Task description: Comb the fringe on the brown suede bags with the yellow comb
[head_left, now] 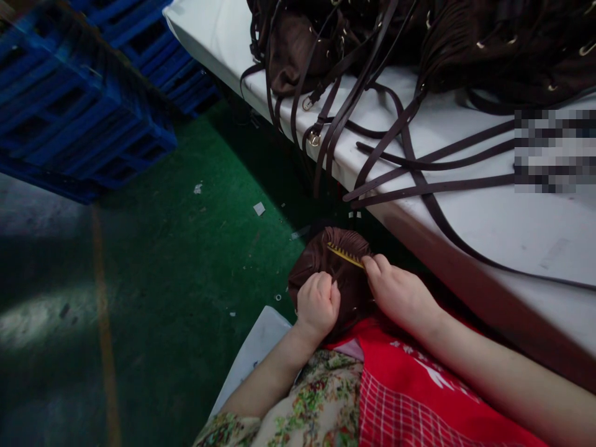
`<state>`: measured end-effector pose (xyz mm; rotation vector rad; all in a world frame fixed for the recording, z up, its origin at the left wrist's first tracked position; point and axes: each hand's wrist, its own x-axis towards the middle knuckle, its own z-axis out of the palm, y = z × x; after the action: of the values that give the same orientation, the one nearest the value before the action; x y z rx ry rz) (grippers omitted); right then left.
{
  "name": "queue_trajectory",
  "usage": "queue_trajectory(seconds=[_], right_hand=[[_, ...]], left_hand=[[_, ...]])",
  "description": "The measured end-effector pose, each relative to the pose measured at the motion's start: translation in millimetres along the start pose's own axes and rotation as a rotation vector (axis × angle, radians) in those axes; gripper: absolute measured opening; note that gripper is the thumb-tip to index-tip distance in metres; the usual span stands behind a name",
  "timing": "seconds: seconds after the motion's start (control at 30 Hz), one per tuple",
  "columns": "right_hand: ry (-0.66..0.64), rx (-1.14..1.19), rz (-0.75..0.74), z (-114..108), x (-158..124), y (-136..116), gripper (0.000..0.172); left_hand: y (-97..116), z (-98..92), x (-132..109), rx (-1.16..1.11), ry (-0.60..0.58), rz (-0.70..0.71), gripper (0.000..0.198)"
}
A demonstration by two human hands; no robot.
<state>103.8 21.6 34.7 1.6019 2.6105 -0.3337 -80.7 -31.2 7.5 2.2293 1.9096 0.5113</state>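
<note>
A small brown leather bag (326, 261) rests on my lap, over a red apron. Its top edge is gathered into pleats, with a yellow-gold strip (345, 255) running along the opening. My left hand (318, 304) is curled closed against the bag's front, gripping the leather. My right hand (395, 288) pinches the right end of the yellow strip at the bag's rim, fingers pressed together.
A white table (512, 230) runs along the right, its edge just above my hands. Brown bags (419, 37) and several long brown straps (419, 155) lie on it, some hanging over the edge. Blue plastic pallets (79, 93) are stacked on the green floor at left.
</note>
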Motion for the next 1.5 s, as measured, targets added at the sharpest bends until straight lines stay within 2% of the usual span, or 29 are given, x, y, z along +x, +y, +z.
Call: queue_trajectory(seconds=[0.13, 0.2, 0.27, 0.33, 0.4, 0.47, 0.53, 0.6, 0.67, 0.73, 0.8, 0.87, 0.97, 1.03, 1.1, 1.17, 1.23, 1.33, 1.4, 1.43, 1.47, 1.5], right_hand=[[0.079, 0.049, 0.234, -5, 10, 40, 0.023], [0.131, 0.206, 0.201, -12, 6, 44, 0.023], [0.137, 0.396, 0.072, -17, -3, 31, 0.022], [0.09, 0.523, -0.061, -18, -12, 6, 0.021], [-0.005, 0.509, -0.143, -14, -18, -17, 0.02], [-0.092, 0.379, -0.158, -9, -18, -26, 0.02], [-0.071, 0.238, -0.097, -9, -13, -15, 0.022], [0.065, 0.197, 0.04, -12, -7, 9, 0.026], [0.198, 0.332, 0.156, -12, -3, 38, 0.026], [0.203, 0.634, 0.167, -6, 0, 59, 0.028], [0.112, 0.935, 0.12, 7, 1, 68, 0.037], [0.0, 1.117, 0.053, 20, 5, 65, 0.047], [-0.115, 1.166, -0.158, 36, 11, 46, 0.066], [-0.114, 1.083, -0.265, 46, 14, 31, 0.078], [-0.057, 1.003, -0.217, 56, 13, 20, 0.07], [-0.035, 0.976, -0.117, 67, 10, 16, 0.046], [-0.052, 1.006, -0.09, 74, 10, 18, 0.029], [-0.13, 1.161, -0.129, 72, 12, 23, 0.025], [-0.287, 1.283, -0.103, 64, 15, 22, 0.022], [-0.387, 1.323, -0.085, 59, 15, 19, 0.021], [-0.478, 1.356, -0.071, 53, 15, 15, 0.019], [-0.546, 1.385, -0.067, 47, 14, 10, 0.017]], left_hand=[[-4, -0.7, -7, 0.023, 0.011, 0.014, 0.015], [-6, -0.7, -7, 0.045, -0.015, -0.021, 0.016], [-7, 0.2, -6, 0.061, -0.027, -0.058, 0.016], [-7, 1.4, -4, 0.064, -0.029, -0.077, 0.015], [-6, 1.9, -4, 0.045, -0.025, -0.066, 0.014], [-4, 0.9, -5, 0.02, -0.026, -0.05, 0.014], [-6, -1.4, -8, -0.009, -0.031, -0.061, 0.016], [-11, -3.6, -13, -0.046, -0.031, -0.092, 0.019], [-20, -4.2, -17, -0.107, -0.018, -0.114, 0.019], [-30, -2.4, -20, -0.186, 0.001, -0.128, 0.019], [-40, 1.1, -20, -0.262, 0.019, -0.139, 0.018], [-49, 5.1, -18, -0.312, 0.023, -0.137, 0.017], [-57, 10.5, -17, -0.371, 0.026, -0.129, 0.016], [-60, 13.6, -18, -0.414, 0.032, -0.139, 0.018], [-63, 15.5, -22, -0.45, 0.049, -0.163, 0.02], [-66, 14.2, -26, -0.484, 0.056, -0.2, 0.023], [-70, 7.0, -25, -0.515, 0.055, -0.233, 0.026], [-80, -16.4, -7, -0.443, 0.177, -0.208, 0.029], [-84, -36.0, 22, -0.388, 0.289, -0.159, 0.031], [-84, -44.7, 41, -0.427, 0.288, -0.134, 0.032], [-81, -51.4, 61, -0.54, 0.229, -0.099, 0.032], [-76, -55.3, 82, -0.706, 0.093, -0.045, 0.031]])
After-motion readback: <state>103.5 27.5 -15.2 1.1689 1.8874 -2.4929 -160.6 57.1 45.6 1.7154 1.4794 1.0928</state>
